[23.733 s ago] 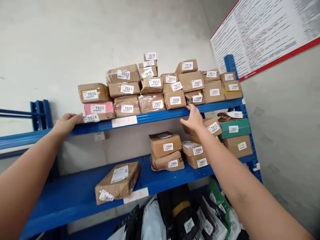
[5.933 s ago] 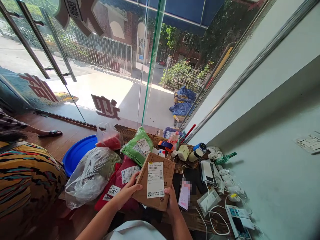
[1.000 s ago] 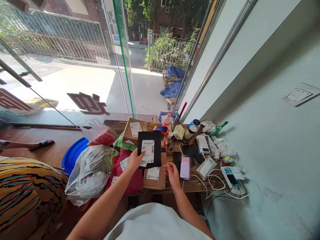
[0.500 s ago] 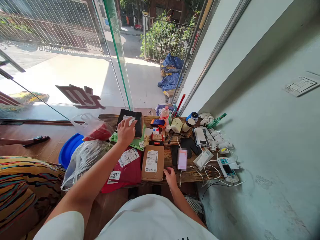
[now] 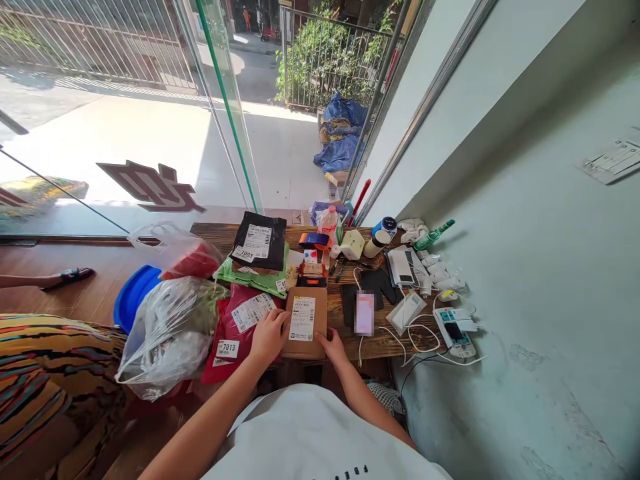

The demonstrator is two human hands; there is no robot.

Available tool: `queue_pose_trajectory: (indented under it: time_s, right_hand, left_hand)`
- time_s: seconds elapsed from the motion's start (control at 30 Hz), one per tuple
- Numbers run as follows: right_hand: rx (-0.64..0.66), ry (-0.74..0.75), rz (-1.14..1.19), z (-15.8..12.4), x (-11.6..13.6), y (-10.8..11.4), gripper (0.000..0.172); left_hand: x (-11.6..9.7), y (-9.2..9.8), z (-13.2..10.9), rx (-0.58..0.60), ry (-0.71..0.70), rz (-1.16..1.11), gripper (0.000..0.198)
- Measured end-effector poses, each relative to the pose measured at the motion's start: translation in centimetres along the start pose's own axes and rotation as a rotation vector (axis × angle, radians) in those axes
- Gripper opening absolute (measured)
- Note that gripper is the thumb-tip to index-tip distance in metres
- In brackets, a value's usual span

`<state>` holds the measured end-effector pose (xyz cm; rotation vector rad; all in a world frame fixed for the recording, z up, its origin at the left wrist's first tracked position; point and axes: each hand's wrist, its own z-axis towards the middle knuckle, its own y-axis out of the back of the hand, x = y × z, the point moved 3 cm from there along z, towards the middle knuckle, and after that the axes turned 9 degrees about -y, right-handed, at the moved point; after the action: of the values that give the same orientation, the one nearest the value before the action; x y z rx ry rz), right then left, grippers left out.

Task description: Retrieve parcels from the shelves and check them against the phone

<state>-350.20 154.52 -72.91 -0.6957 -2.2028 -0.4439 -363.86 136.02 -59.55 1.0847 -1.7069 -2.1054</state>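
A brown cardboard box (image 5: pixel 321 312) with a white shipping label lies flat near the table's front edge, between both of my hands. My left hand (image 5: pixel 270 339) grips its left side, fingers curled against the edge. At the lower right corner, my right hand (image 5: pixel 332 348) holds the box with thumb and fingers. A dark red parcel bag (image 5: pixel 231 319) marked 7013 lies beside the left hand, partly under it. Farther back, a black parcel (image 5: pixel 277 243) labelled 1003 rests over a green parcel bag (image 5: pixel 225 270). Directly behind the box sits a small red-and-black device (image 5: pixel 313 281).
On the right of the wooden table (image 5: pixel 325 367) are a phone (image 5: pixel 364 313), white cables, a power bank (image 5: pixel 400 267) and a card-style machine (image 5: pixel 454 337). Tape (image 5: pixel 315 239) and bottles stand behind. Plastic bags (image 5: pixel 170 327) and a person in patterned clothing (image 5: pixel 55 373) are at left.
My left hand has left the black parcel and come down to the cardboard box's left side. My right hand has closed in on the box's right corner. The view has shifted slightly.
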Motion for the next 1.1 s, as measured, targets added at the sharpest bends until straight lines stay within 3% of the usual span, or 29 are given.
queue_pose_trajectory:
  time_s: [0.2, 0.3, 0.37, 0.5, 0.57, 0.67, 0.77, 0.83, 0.93, 1.0, 1.1]
  right_hand:
    - [0.061, 0.009, 0.076, -0.7, 1.1, 0.1, 0.066]
    - [0.082, 0.008, 0.097, -1.1, 1.6, 0.2, 0.064]
    - [0.088, 0.005, 0.099, -1.3, 1.9, 0.3, 0.064]
    - [0.093, -0.005, 0.073, -1.4, 2.4, 0.4, 0.065]
    - [0.096, -0.005, 0.044, -1.4, 2.8, 0.6, 0.064]
    - [0.077, 0.005, -0.029, -1.5, 3.7, 0.9, 0.064]
    - [-0.065, 0.09, -0.1, -2.6, 5.6, 0.9, 0.077]
    - [-0.145, 0.255, -0.213, -4.1, 7.4, -0.4, 0.076]
    - [-0.011, 0.466, -0.521, -6.4, 9.5, -4.9, 0.049]
    - [0.109, 0.474, -0.659, -7.1, 10.0, -8.4, 0.042]
    - [0.127, 0.435, -0.757, -7.2, 10.2, -12.4, 0.043]
  left_hand:
    - [-1.1, -1.3, -0.1, 0.156, -0.032, -0.017, 0.039]
    - [-1.9, -1.8, -0.3, 0.183, -0.046, -0.02, 0.038]
    - [-1.6, -1.2, -0.5, 0.141, -0.024, -0.004, 0.038]
    - [2.3, 2.3, -2.8, -0.194, 0.31, 0.157, 0.047]
    - [5.2, 3.4, -4.8, -0.283, 0.505, 0.167, 0.055]
    - [9.1, 3.5, -7.5, -0.231, 0.651, -0.001, 0.07]
    - [11.1, 2.8, -9.1, -0.146, 0.666, -0.254, 0.079]
    - [11.6, 2.6, -9.7, -0.12, 0.692, -0.357, 0.079]
    - [12.0, 2.7, -10.0, -0.103, 0.769, -0.398, 0.08]
    - [12.4, 2.7, -10.0, -0.079, 0.795, -0.396, 0.077]
    - [13.3, 2.5, -10.1, -0.021, 0.781, -0.388, 0.061]
